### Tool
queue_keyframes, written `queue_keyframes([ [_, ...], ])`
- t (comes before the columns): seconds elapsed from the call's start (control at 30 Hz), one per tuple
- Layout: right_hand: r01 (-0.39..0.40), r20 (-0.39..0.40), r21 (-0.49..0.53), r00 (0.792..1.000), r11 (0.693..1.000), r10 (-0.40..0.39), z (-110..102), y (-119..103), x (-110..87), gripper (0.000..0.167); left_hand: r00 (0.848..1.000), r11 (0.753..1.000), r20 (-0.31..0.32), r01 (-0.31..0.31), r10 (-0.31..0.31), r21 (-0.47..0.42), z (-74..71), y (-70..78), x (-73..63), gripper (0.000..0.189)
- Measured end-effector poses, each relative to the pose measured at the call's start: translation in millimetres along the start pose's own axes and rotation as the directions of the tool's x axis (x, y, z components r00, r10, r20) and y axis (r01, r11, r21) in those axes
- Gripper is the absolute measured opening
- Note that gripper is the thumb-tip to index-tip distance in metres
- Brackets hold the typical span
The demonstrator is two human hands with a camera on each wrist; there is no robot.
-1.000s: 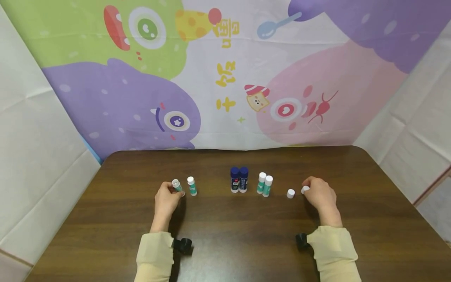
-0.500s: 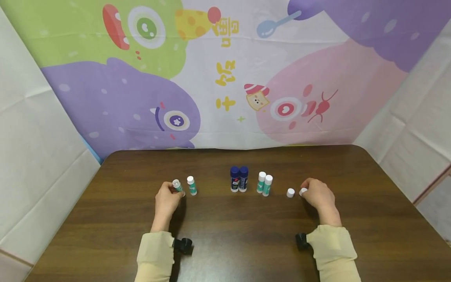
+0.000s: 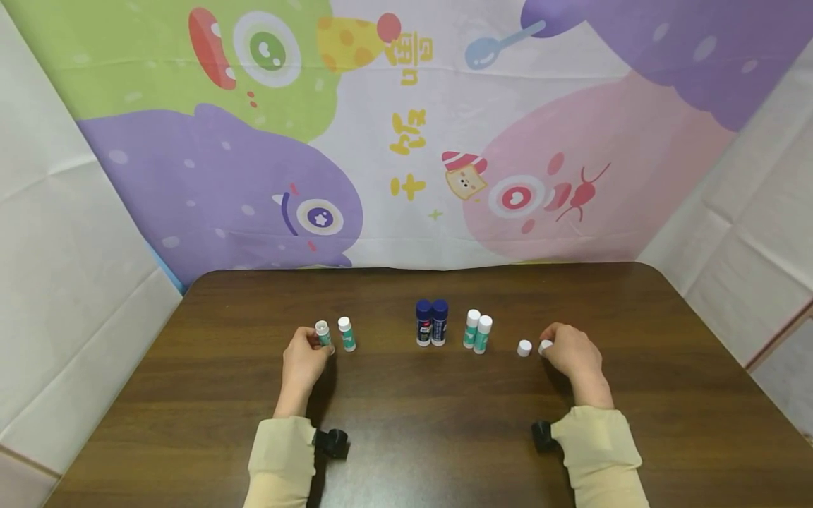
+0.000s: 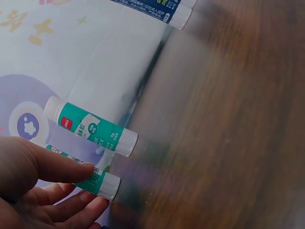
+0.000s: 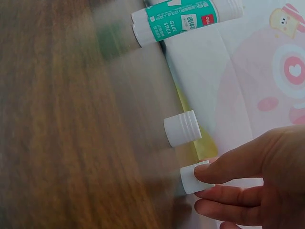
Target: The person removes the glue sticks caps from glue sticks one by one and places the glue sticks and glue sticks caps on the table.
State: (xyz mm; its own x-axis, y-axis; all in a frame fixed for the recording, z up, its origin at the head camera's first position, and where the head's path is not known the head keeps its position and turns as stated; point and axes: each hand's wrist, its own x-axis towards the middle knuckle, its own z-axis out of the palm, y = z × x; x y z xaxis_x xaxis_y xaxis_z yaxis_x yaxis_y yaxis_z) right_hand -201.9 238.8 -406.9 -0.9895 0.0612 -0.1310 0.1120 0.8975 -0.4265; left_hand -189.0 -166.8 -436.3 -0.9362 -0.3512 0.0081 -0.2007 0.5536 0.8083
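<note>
At the left of the table my left hand (image 3: 303, 360) grips a green-and-white glue stick (image 4: 90, 183) between thumb and fingers; its top end is uncapped in the head view. Just right of it stands another green glue stick (image 3: 346, 334), upright. Over on the right, my right hand (image 3: 574, 354) pinches a small white cap (image 5: 193, 178) between thumb and fingers, close over the wood. A second white cap (image 3: 524, 348) stands a short way to its left.
Two dark blue glue sticks (image 3: 432, 323) stand side by side at mid-table. Right of them is a pair of white-capped green glue sticks (image 3: 478, 331). The brown table (image 3: 413, 437) ends at a printed cloth (image 3: 406, 233) behind.
My left hand has shifted slightly right with its glue stick, which stands more upright. The right hand has moved a little left with its cap. The other sticks stay put.
</note>
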Motion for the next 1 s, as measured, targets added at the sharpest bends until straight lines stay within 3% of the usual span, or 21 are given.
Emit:
queue_keyframes([
  [0.33,0.003,-0.009,-0.017,1.0,1.0,-0.003,-0.2,-0.9,-0.8,0.029,1.0,1.0,-0.019,0.002,-0.002,0.024,-0.4,0.2,0.2,0.035],
  [0.7,0.032,-0.058,-0.014,0.998,0.999,-0.033,-6.1,-7.8,-2.5,0.036,0.998,0.998,0.052,-0.04,0.043,-0.055,-11.2,10.9,1.4,0.052],
  [0.87,0.07,-0.134,0.016,0.989,0.997,-0.067,-10.4,-13.8,-5.1,0.038,0.993,0.993,0.061,-0.095,0.099,-0.074,-16.2,20.7,-1.0,0.056],
  [1.0,0.144,-0.245,0.037,0.961,0.989,-0.131,-12.3,-22.2,-8.5,0.036,0.987,0.986,0.036,-0.153,0.155,-0.073,-19.2,30.0,-5.1,0.059],
])
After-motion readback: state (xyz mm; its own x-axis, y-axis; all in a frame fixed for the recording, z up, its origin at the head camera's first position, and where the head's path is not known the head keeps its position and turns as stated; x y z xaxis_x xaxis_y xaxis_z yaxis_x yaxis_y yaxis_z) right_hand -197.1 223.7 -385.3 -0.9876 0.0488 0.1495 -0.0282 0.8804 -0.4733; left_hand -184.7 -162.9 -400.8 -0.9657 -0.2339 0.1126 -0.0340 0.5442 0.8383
